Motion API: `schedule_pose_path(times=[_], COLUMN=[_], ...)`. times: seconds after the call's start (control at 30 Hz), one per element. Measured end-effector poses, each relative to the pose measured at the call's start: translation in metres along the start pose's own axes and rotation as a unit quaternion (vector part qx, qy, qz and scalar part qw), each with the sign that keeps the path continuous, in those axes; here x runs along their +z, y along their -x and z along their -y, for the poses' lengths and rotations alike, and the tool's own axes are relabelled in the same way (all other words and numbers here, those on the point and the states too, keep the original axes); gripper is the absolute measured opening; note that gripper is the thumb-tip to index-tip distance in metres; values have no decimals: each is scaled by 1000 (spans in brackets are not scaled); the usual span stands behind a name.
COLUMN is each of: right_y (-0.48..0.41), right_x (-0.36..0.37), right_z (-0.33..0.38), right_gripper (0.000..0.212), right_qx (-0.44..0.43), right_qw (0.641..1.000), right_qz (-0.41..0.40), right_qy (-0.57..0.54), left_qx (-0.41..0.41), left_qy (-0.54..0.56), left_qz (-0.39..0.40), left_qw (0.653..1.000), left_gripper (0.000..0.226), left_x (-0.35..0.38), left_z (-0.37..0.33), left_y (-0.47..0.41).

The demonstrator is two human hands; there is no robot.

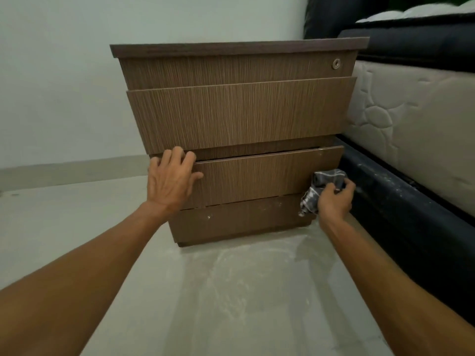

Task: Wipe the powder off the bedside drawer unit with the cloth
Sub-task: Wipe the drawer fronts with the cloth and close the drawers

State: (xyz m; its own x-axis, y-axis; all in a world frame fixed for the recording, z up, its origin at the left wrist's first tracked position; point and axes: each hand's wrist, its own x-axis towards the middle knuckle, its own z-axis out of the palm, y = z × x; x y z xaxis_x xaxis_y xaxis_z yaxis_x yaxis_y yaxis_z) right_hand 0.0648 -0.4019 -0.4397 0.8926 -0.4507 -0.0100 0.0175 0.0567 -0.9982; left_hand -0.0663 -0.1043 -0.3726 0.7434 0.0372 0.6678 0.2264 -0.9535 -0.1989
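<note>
A brown wood-grain bedside drawer unit (239,114) stands on the floor in front of me, with a small round lock on its top drawer. My left hand (169,179) lies flat, fingers spread, on the left end of the lowest drawer front. At the right end of that same front, my right hand (334,200) grips a crumpled grey checked cloth (320,187) and presses it against the wood. A few white powder specks (209,217) show on the base panel below.
White powder is smeared over the pale floor (244,273) in front of the unit. A bed with a dark, powder-dusted frame (401,201) and quilted mattress (411,119) stands close on the right. A pale wall is behind.
</note>
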Motion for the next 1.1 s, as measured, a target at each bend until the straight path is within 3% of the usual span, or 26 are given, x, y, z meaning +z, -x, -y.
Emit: schedule_pose_path(times=[0.4, 0.6, 0.67, 0.83, 0.97, 1.1], right_y=[14, 21, 25, 39, 59, 77], right_x=[9, 5, 3, -3, -5, -4], right_z=[-12, -9, -12, -26, -37, -43], right_gripper=[34, 34, 34, 31, 28, 29], right_qx=[-6, 44, 66, 94, 92, 83], right_qw=[999, 993, 989, 984, 982, 981], right_qz=[45, 58, 67, 94, 128, 149], right_qy=[-28, -97, -117, -120, -107, -91], left_qx=[-11, -35, -37, -71, -88, -95], left_qy=[-36, -11, 7, 22, 26, 19], left_qz=[-35, -44, -18, 148, 198, 222], left_qw=[999, 998, 999, 986, 976, 970], left_gripper=[29, 21, 14, 14, 38, 40], left_x=[18, 25, 35, 65, 65, 63], left_z=[-4, -9, -8, 4, 4, 5], left_y=[-10, 15, 45, 103, 103, 96])
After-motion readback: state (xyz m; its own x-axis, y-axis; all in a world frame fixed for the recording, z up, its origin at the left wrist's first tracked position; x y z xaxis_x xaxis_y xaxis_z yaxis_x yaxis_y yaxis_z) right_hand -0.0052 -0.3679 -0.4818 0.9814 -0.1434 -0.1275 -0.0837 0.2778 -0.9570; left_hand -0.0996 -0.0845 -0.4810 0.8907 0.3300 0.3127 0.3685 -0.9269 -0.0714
